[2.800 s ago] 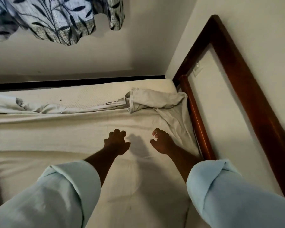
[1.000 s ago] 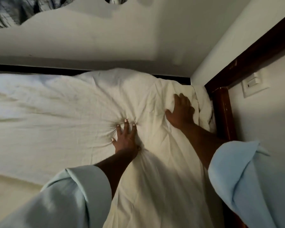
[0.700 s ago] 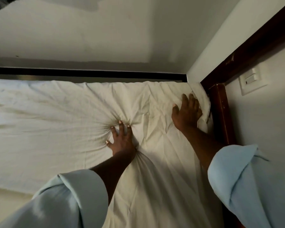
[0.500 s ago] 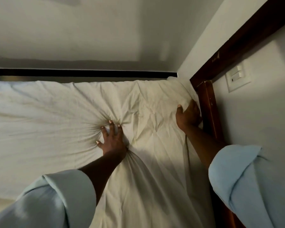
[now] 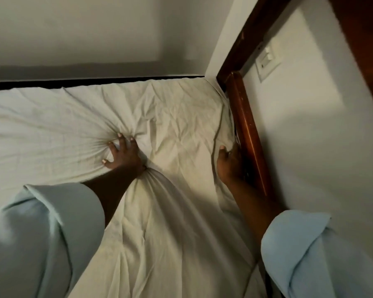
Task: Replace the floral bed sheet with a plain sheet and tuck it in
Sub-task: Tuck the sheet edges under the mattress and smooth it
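A plain cream sheet (image 5: 177,112) covers the bed up to the far right corner, heavily creased. My left hand (image 5: 123,155) presses down on it with spread fingers, and folds radiate out from the fingertips. My right hand (image 5: 229,164) is at the bed's right edge. Its thumb lies on top of the sheet while its fingers go down out of sight into the gap beside the wooden bed rail (image 5: 248,134). The floral sheet is not in view.
White walls close in the bed at the back and right. A dark strip (image 5: 95,81) runs along the bed's far edge. A brown wooden frame (image 5: 252,29) and a light switch (image 5: 267,59) are on the right wall.
My right hand has slid from the top of the sheet near the corner down into the gap by the rail. The bunched sheet now lies spread over the corner. The left hand stays pressed down.
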Demonstrator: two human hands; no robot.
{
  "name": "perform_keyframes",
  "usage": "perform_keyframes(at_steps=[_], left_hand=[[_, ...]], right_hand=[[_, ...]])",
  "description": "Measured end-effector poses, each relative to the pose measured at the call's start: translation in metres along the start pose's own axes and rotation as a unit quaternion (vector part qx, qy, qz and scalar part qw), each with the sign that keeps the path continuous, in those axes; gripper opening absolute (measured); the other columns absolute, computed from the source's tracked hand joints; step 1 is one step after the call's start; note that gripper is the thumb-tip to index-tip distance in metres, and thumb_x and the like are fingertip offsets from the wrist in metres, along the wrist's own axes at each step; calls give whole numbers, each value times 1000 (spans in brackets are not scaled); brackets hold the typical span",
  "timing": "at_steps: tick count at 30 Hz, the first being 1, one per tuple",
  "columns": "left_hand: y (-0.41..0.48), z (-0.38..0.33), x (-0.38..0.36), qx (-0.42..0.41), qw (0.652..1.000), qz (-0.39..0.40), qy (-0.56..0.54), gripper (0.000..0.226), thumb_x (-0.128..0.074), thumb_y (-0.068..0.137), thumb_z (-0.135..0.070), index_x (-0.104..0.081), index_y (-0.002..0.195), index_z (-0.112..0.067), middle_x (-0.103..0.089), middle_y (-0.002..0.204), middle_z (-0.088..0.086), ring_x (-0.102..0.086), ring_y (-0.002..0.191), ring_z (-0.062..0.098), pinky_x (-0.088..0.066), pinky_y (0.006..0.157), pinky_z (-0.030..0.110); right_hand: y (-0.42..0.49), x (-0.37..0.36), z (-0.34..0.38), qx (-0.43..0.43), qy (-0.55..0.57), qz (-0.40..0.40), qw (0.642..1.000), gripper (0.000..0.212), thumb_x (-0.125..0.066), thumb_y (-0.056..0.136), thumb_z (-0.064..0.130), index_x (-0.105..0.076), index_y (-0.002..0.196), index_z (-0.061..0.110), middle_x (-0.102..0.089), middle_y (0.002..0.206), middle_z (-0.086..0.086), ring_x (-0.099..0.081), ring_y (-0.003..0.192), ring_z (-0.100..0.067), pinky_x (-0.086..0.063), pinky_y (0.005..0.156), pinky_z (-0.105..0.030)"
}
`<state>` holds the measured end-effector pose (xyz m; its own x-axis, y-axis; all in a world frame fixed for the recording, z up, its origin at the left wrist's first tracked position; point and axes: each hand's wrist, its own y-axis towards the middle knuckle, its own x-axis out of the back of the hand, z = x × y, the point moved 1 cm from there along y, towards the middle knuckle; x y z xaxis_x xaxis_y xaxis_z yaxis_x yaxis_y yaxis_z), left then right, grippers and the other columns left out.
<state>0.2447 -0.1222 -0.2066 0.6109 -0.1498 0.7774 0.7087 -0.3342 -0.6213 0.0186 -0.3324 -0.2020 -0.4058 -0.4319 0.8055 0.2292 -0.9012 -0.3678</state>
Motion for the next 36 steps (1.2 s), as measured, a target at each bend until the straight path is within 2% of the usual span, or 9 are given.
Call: perform_keyframes(at_steps=[4, 7, 10, 14, 18, 21, 27, 31, 36], left_hand=[[-22, 1, -3, -18, 998, -44, -41, 92, -73, 87, -36, -13, 156, -37, 12, 166, -6, 12, 152, 37, -21, 111, 73], [-55, 1, -16, -82, 995, -47, -40, 78, -66, 92, -20, -21, 155, -35, 0, 166, -5, 4, 152, 36, -28, 108, 73], [-97, 9, -40, -120, 992, -19, -42, 72, -61, 94, -36, -24, 156, -33, -1, 168, -4, 5, 154, 32, -26, 112, 69], [-161, 21, -80, -156, 988, 15, -1, 86, -61, 89, -53, -17, 159, -29, 3, 169, -1, 4, 154, 30, -29, 111, 68], [-225, 33, -115, -178, 983, 40, 31, 86, -57, 90, -59, -15, 158, -27, 7, 168, 2, 3, 155, 28, -24, 114, 66], [-264, 45, -139, -201, 977, 51, 42, 87, -57, 89, -60, -16, 158, -25, 4, 168, 5, 2, 155, 29, -25, 115, 63], [-329, 66, -186, -279, 953, 66, 97, 79, -58, 88, -61, -24, 154, -32, 1, 167, 6, -2, 153, 31, -26, 117, 59], [-361, 69, -213, -310, 942, 75, 105, 76, -58, 88, -60, -28, 152, -31, 1, 166, 6, -2, 152, 31, -24, 118, 60], [-397, 62, -247, -343, 931, 59, 107, 72, -59, 88, -57, -34, 148, -27, -7, 165, 8, -10, 150, 32, -30, 115, 56]], right_hand=[[-52, 12, -47, 28, -24, 42, 998, 75, -46, 102, 55, -14, 163, 24, -18, 169, -7, -21, 154, -30, -26, 123, -47], [-87, 19, -80, 18, -46, 59, 997, 79, -52, 101, 50, -12, 163, 22, -16, 169, -8, -20, 154, -29, -27, 124, -48], [-120, 18, -102, -13, -45, 57, 997, 83, -57, 99, 47, -13, 163, 18, -16, 168, -12, -19, 154, -33, -27, 123, -50], [-172, 18, -122, -39, -54, 49, 997, 81, -57, 99, 44, -16, 163, 16, -20, 167, -13, -21, 153, -32, -26, 123, -46], [-228, 15, -149, -33, -51, 16, 998, 80, -64, 96, 41, -27, 159, 9, -34, 162, -16, -31, 149, -34, -28, 121, -45], [-272, 12, -177, -43, -20, 0, 999, 78, -68, 93, 36, -34, 156, 5, -40, 157, -18, -36, 146, -35, -31, 119, -46], [-361, 16, -244, -149, -12, -2, 989, 82, -61, 95, 45, -22, 161, 13, -29, 163, -13, -29, 149, -31, -33, 118, -48], [-403, 23, -291, -217, 22, -17, 976, 78, -59, 96, 46, -24, 159, 16, -40, 155, -12, -42, 140, -33, -44, 110, -51], [-417, 34, -339, -314, 111, -56, 941, 72, -59, 98, 46, -32, 154, 10, -48, 150, -17, -50, 133, -37, -45, 107, -53]])
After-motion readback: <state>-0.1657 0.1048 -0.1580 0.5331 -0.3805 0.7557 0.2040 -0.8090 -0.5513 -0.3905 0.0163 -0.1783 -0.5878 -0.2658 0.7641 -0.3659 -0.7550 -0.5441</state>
